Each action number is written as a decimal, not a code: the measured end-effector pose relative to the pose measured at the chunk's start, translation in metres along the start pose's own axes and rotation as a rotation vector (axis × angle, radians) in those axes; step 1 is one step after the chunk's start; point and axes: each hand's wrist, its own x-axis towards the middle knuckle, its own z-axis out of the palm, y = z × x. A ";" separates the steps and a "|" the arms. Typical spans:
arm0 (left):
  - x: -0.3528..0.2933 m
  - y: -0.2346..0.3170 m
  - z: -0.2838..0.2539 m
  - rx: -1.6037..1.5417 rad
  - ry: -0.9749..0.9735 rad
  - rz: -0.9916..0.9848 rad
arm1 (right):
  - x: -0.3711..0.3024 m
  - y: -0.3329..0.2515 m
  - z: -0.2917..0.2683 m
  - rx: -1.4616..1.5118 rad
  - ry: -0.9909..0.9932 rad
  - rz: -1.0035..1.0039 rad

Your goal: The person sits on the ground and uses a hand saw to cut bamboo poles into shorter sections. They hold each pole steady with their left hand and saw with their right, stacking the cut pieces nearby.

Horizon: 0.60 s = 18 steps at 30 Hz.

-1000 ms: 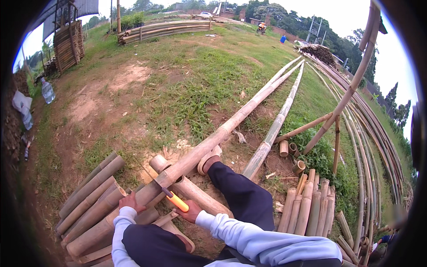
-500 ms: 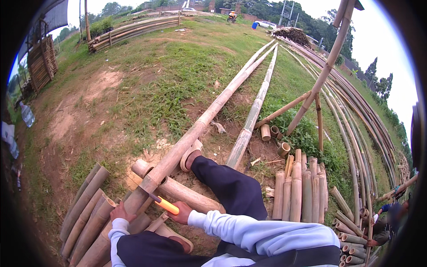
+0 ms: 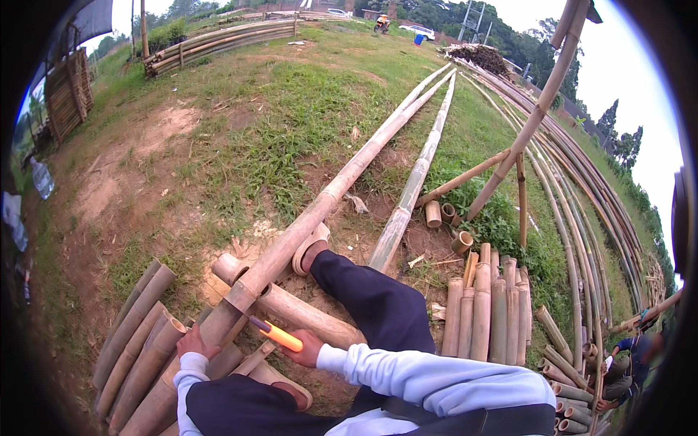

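A long bamboo pole slants from the lower left into the distance, resting across a thick bamboo log between my feet. My right hand is closed round the orange handle of a handsaw. The saw's dark blade meets the pole just below the log, its cutting edge hidden against the bamboo. My left hand lies over the pole below the blade, its fingers wrapped on the bamboo.
Cut bamboo lengths lie at my left, and another row of cut pieces is on my right. A second long pole runs alongside. A propped bamboo post leans at right. Another person is at the far right edge.
My right hand has drawn the saw slightly to the right, with the blade still at the pole. My left hand stays on the bamboo.
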 end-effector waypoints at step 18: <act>-0.008 0.001 -0.018 0.040 -0.053 -0.047 | 0.043 -0.020 0.019 0.050 -0.053 0.000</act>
